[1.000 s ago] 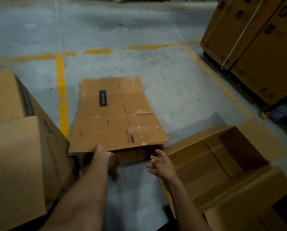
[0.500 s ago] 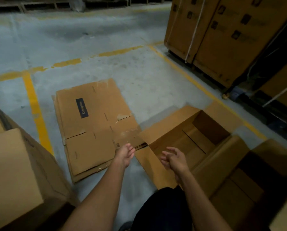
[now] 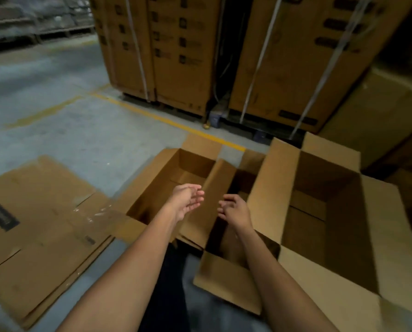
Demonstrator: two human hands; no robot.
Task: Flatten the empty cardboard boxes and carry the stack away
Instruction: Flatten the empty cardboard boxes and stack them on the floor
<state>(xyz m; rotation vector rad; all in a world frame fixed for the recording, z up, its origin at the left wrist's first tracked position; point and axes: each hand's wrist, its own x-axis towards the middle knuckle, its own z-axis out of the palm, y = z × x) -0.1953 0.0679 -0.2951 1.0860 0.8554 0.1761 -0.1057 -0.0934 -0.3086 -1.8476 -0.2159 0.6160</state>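
Note:
A stack of flattened cardboard boxes lies on the concrete floor at the lower left, with a dark label and clear tape on top. An empty open box stands in the middle, its flaps spread outward. A larger open box stands to its right. My left hand hovers open over the middle box, palm turned inward. My right hand is open too, fingers apart, just above the raised flap between the two boxes. Neither hand touches cardboard.
Tall strapped cartons on pallets form a wall at the back and right. A yellow floor line runs in front of them. Bare concrete floor stretches to the left and back.
My left hand let go of the flattened box, which now lies on the stack. My view swung right, and both hands moved over to the open boxes.

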